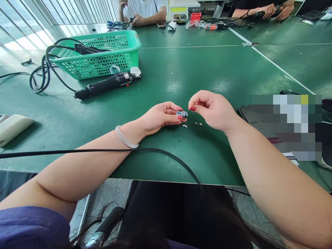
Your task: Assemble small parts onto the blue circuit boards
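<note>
Between the thumb and fingers of my left hand (166, 119) sits a small blue-and-silver piece that looks like a tiny circuit part (181, 113). Just to its right, my right hand (212, 109) is closed in a pinch, its fingertips a little apart from that piece. Whether anything is between those fingertips is too small to tell. On the green table below lie a small metal frame-like piece (198, 123) and a tiny whitish scrap (185, 126).
A green basket (98, 57) with cables stands at the back left, a black electric screwdriver (109, 84) before it. A black cable (155, 150) crosses over my left forearm. A phone (259, 119) lies right. Two people sit across the table (166, 76).
</note>
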Demonstrator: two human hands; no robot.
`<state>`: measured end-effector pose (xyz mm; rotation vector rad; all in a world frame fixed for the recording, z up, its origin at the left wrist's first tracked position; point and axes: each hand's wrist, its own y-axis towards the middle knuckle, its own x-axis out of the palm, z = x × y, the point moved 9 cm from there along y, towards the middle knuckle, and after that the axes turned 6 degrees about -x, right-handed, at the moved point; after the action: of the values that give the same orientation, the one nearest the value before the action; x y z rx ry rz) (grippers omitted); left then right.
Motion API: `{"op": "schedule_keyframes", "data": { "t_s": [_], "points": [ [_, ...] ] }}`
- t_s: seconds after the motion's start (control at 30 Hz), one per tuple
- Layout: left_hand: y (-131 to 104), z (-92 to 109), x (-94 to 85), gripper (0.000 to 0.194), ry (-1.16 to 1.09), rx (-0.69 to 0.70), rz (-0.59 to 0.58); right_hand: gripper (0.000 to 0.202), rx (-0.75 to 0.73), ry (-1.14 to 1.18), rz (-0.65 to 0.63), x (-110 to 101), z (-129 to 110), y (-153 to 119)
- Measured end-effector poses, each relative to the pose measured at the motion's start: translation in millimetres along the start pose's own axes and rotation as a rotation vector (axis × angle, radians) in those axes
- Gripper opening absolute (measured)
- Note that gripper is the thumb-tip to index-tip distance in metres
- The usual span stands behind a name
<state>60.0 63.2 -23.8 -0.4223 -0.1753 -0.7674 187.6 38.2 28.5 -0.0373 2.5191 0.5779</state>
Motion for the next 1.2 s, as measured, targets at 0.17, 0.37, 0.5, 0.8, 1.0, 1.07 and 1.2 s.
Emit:
{"op": "schedule_keyframes", "data": {
  "t_s": [0.17,0.37,0.5,0.8,1.0,1.07,1.2],
  "points": [
    [-2,-1,7.2,0.020,-0.036,-0.014,-0.115,0.010,-0.071,0.132,-0.061,10,-6,0],
    [-3,-1,12.7,0.016,-0.021,-0.014,-0.196,0.011,-0.136,0.170,-0.051,9,-12,1],
    [-4,-1,13.8,0.014,-0.023,-0.028,-0.200,0.012,-0.153,0.165,-0.064,10,-17,0],
    [-4,-1,14.3,0.015,-0.009,-0.034,-0.203,0.015,-0.068,0.133,-0.099,12,-15,-2],
    [-3,-2,11.8,0.021,-0.056,-0.041,-0.174,0.012,0.023,0.032,-0.029,-2,-3,-1],
    [-3,-2,9.8,0.024,-0.071,-0.040,-0.151,0.011,0.086,0.006,-0.025,-9,3,-2],
    [-1,1,3.3,0.021,-0.093,-0.005,-0.069,0.014,0.178,0.012,-0.151,-4,9,-6]
  ]
}}
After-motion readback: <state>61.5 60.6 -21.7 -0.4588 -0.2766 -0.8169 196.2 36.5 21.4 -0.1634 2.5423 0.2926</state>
